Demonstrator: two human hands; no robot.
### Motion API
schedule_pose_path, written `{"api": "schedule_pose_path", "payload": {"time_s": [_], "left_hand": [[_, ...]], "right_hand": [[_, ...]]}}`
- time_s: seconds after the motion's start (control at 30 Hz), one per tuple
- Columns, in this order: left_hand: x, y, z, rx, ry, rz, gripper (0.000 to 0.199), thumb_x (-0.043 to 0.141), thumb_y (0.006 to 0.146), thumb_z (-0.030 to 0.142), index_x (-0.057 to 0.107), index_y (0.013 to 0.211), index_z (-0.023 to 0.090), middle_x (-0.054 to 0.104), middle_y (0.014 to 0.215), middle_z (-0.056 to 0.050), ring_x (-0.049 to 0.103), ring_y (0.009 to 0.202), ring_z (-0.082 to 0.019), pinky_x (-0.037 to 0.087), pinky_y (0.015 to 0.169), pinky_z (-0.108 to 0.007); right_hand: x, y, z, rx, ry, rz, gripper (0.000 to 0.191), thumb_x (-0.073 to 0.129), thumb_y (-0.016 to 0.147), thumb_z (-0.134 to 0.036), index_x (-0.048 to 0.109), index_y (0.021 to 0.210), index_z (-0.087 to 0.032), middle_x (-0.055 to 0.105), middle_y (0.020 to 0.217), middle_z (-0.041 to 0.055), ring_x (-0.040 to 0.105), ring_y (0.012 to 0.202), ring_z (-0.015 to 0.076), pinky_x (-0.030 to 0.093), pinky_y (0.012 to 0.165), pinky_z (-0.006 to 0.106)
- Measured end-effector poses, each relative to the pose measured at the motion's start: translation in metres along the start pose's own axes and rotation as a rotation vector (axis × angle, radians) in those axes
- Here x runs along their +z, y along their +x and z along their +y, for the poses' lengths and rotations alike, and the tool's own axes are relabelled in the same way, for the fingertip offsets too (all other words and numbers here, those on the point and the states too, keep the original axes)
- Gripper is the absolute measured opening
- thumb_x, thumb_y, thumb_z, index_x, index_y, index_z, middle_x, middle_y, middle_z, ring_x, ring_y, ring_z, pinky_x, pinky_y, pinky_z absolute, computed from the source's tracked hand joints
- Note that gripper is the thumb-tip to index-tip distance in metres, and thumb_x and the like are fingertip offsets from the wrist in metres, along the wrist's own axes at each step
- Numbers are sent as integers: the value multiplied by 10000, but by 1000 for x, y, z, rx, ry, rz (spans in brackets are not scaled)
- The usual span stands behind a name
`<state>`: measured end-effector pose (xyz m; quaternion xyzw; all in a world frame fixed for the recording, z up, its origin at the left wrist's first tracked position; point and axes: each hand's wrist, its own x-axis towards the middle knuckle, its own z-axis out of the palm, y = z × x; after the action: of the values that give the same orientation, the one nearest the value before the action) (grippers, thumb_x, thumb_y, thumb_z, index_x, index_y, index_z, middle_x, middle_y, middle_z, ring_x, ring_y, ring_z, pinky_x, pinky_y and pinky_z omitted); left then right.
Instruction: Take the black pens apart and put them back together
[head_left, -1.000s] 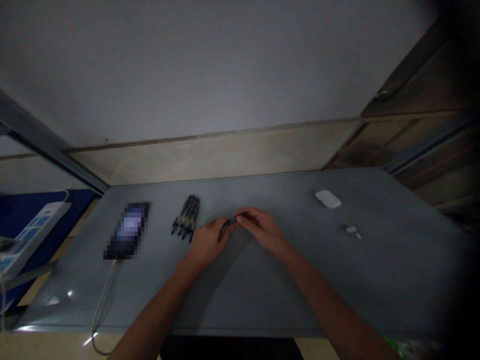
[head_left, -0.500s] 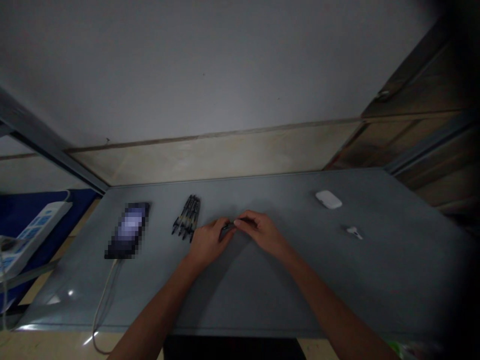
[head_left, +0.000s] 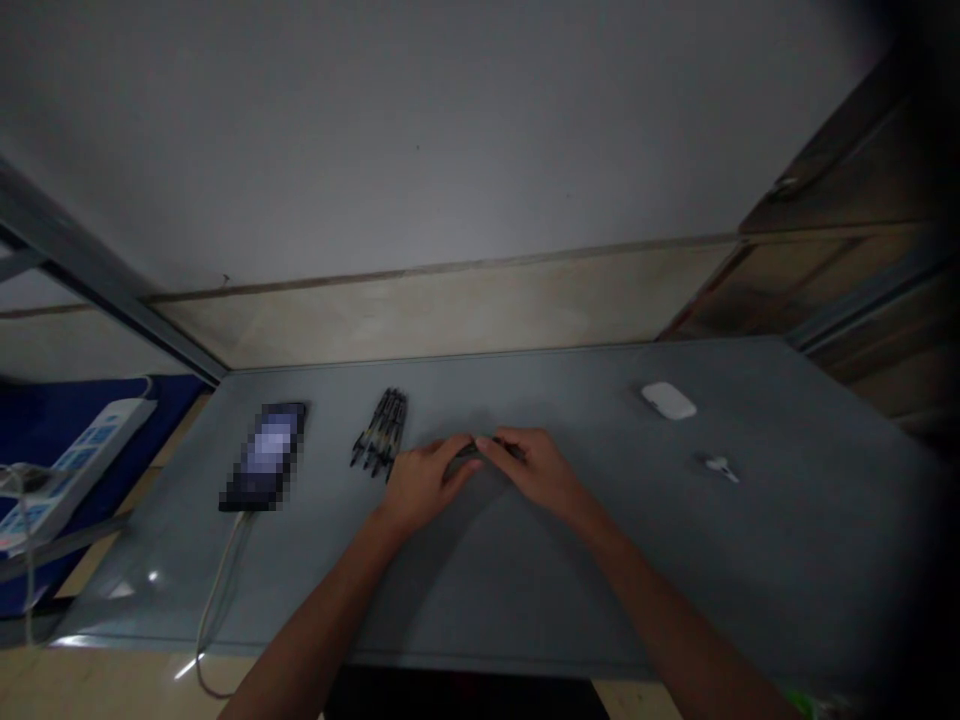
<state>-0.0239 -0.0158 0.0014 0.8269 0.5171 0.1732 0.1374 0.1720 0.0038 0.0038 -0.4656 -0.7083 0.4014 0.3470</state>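
Note:
Near the middle of the grey table [head_left: 525,590], both hands meet over a thin dark pen [head_left: 466,451]. My left hand [head_left: 427,480] pinches one end of it with thumb and fingers. Its other part lies in the closed fingers of my right hand [head_left: 534,465], which cover much of it. Just left of my left hand, several dark pens [head_left: 381,430] lie side by side in a bundle, their lower ends slightly fanned out.
A phone [head_left: 266,455] with a cable [head_left: 214,600] lies on the left. Farther left is a white power strip [head_left: 82,465] on blue material. A white case [head_left: 669,400] and a small white object [head_left: 722,468] sit at the right. A wall stands behind the table.
The whole view has shifted slightly, so things appear a little farther right. Both hands still hold the pen, with my fingertips now closer together over it.

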Motion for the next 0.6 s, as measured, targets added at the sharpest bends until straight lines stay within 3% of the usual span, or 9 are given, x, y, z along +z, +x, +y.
{"api": "schedule_pose_path", "payload": {"time_s": [0.07,0.23,0.43,0.6], "left_hand": [[0,0,1,6,7,4,367,382,1034,467,613,1213,245,742,1004,-32,707,793,-192,505,692,-268],[1,-1,4,-65,71,-30,457,275,1058,437,662,1013,199,739,863,-54,709,761,-210,491,663,-281],[1,-1,5,-14,82,-34,376,407,1016,513,644,1183,274,760,947,-19,718,789,-201,470,643,-260],[-1,0,5,-87,98,-11,478,282,1054,449,681,965,201,747,837,-49,702,731,-195,446,615,-263]], "right_hand": [[-1,0,0,12,-28,-1,479,513,947,-475,465,558,-200,403,527,-37,414,512,117,287,506,250],[0,1,-1,-58,-14,19,284,549,940,-415,592,770,-191,563,686,-9,508,630,135,365,578,241],[3,1,6,0,-82,12,522,446,975,-494,454,543,-200,393,507,-33,390,490,116,288,514,262],[4,0,-2,-56,-12,-17,343,499,962,-461,576,762,-194,529,649,-16,483,587,129,356,554,243]]}}
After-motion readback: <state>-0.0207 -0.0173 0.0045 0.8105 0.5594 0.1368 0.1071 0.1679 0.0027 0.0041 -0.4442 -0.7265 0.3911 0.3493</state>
